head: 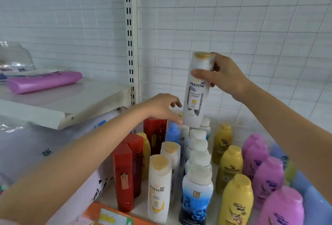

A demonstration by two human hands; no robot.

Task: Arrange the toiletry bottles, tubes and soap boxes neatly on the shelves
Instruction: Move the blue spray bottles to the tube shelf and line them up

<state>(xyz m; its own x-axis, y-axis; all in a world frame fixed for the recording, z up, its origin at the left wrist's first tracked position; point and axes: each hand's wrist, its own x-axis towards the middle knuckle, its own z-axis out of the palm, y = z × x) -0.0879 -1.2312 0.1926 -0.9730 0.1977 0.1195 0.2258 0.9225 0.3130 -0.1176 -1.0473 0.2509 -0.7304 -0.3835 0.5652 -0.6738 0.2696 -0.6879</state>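
My right hand (222,77) grips a white Pantene bottle with a gold cap (196,95) near its top and holds it upright above the back of the shelf. My left hand (161,107) reaches in from the left, fingers loosely spread, its fingertips touching the bottle's lower left edge. Below stand rows of bottles: red ones (125,176), white Pantene bottles (159,187), white-and-blue ones (196,194), yellow ones (235,199) and pink ones (269,178).
A pink bottle (45,82) lies on its side on the higher white shelf (59,115) at left. A slotted upright post (130,36) divides the tiled back wall. Plastic-wrapped packs (45,145) sit at lower left, an orange box (107,215) at the front edge.
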